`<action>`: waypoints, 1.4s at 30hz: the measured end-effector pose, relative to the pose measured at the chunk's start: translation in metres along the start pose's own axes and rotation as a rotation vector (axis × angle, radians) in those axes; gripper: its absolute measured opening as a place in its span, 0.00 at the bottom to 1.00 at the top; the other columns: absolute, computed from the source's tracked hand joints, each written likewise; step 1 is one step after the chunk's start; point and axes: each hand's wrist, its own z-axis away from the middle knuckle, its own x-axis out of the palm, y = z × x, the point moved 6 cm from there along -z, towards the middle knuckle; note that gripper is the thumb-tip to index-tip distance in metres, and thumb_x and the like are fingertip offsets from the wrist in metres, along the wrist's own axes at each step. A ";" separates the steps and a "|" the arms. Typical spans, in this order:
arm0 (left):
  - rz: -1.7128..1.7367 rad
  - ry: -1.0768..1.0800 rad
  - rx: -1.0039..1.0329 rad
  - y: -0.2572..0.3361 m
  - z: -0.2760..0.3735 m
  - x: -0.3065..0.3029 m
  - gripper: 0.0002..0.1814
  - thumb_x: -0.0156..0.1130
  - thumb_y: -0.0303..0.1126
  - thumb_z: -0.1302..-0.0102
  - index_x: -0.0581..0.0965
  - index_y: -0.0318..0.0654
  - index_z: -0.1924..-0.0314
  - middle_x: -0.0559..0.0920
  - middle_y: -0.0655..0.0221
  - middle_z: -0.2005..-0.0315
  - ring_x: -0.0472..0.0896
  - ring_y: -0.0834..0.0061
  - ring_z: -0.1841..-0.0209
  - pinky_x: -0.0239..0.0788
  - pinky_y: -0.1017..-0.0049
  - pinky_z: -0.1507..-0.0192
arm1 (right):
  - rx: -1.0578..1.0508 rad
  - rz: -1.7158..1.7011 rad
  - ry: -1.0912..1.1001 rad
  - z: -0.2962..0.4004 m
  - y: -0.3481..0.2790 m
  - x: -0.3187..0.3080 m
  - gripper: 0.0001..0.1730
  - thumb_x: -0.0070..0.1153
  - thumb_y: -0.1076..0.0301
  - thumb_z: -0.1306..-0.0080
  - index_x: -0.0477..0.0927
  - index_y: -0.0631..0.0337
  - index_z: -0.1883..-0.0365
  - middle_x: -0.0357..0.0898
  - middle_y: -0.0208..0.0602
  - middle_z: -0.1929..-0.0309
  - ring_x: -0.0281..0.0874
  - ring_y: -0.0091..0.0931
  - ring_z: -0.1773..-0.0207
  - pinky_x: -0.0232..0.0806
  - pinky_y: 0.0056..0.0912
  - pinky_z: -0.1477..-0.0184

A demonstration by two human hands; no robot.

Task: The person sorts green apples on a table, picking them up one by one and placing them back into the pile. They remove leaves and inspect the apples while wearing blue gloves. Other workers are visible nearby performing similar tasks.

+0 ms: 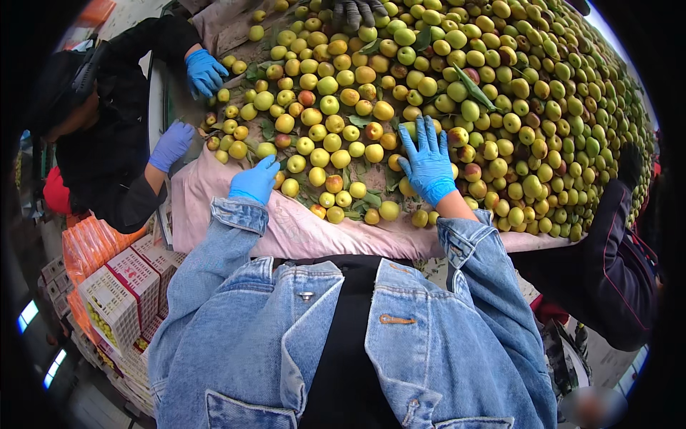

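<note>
Round yellow-green fruits [332, 142], some with reddish-brown patches, look like fresh jujubes and lie spread before me on a pink cloth [300, 220]. My right hand [427, 161], in a blue glove, rests palm down on some of them with its fingers apart. Also blue-gloved, my left hand [254, 179] is at the cloth's near-left edge, its fingertips beside a few jujubes. Its palm and finger undersides are hidden, so whether it grips anything cannot be told. Loose green leaves [370, 199] lie between the fruits.
At left, a co-worker's blue-gloved hand [204, 74] and purple-gloved hand [172, 145] are by the sorting surface. A dark-gloved hand [353, 12] reaches in at the top. Another person's sleeve [613, 241] is at right. White plastic crates [126, 289] are stacked lower left.
</note>
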 end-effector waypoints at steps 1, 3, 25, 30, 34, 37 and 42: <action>0.005 0.027 -0.031 -0.006 0.001 -0.011 0.20 0.56 0.36 0.36 0.74 0.50 0.43 0.73 0.72 0.41 0.80 0.63 0.52 0.74 0.67 0.53 | 0.012 0.014 -0.005 0.001 -0.013 -0.002 0.39 0.48 0.46 0.35 0.53 0.44 0.28 0.42 0.46 0.25 0.35 0.46 0.23 0.33 0.63 0.29; 0.067 0.019 -0.047 -0.011 0.003 -0.022 0.19 0.58 0.35 0.36 0.74 0.48 0.44 0.73 0.71 0.42 0.78 0.64 0.50 0.73 0.67 0.52 | -0.055 0.014 -0.161 -0.001 -0.049 -0.005 0.40 0.49 0.45 0.36 0.54 0.44 0.28 0.42 0.43 0.25 0.34 0.49 0.24 0.34 0.62 0.29; 0.184 0.093 -0.061 -0.003 -0.029 -0.021 0.20 0.53 0.38 0.33 0.71 0.50 0.41 0.75 0.66 0.47 0.78 0.61 0.51 0.73 0.64 0.54 | -0.108 -0.147 0.031 -0.002 -0.054 -0.039 0.40 0.53 0.52 0.37 0.54 0.47 0.29 0.46 0.48 0.27 0.39 0.44 0.24 0.41 0.60 0.30; 0.356 0.280 0.232 0.056 -0.040 -0.050 0.20 0.54 0.36 0.33 0.72 0.50 0.41 0.74 0.69 0.43 0.77 0.62 0.48 0.72 0.67 0.49 | -0.028 -0.019 -0.059 -0.030 -0.017 0.000 0.41 0.49 0.51 0.35 0.50 0.54 0.28 0.43 0.48 0.26 0.36 0.45 0.23 0.38 0.58 0.29; 0.267 0.071 0.350 0.126 -0.055 -0.041 0.30 0.53 0.34 0.34 0.60 0.59 0.32 0.61 0.70 0.32 0.81 0.61 0.55 0.77 0.66 0.60 | -0.327 -0.217 -0.119 0.001 -0.080 0.016 0.41 0.50 0.48 0.37 0.54 0.52 0.29 0.47 0.46 0.27 0.40 0.42 0.24 0.41 0.56 0.29; 0.011 -0.159 0.370 0.139 -0.054 -0.013 0.37 0.56 0.37 0.36 0.53 0.66 0.29 0.58 0.69 0.31 0.82 0.63 0.58 0.78 0.64 0.60 | -0.387 -0.316 -0.294 0.036 -0.083 0.001 0.46 0.63 0.51 0.46 0.57 0.47 0.30 0.48 0.43 0.27 0.43 0.44 0.25 0.44 0.60 0.30; 0.030 -0.161 0.312 0.098 -0.058 -0.003 0.41 0.58 0.28 0.40 0.53 0.67 0.30 0.52 0.74 0.28 0.82 0.67 0.59 0.77 0.66 0.60 | 0.067 -0.041 -0.268 0.081 0.015 -0.025 0.52 0.68 0.59 0.52 0.56 0.39 0.30 0.52 0.46 0.31 0.52 0.45 0.30 0.52 0.58 0.36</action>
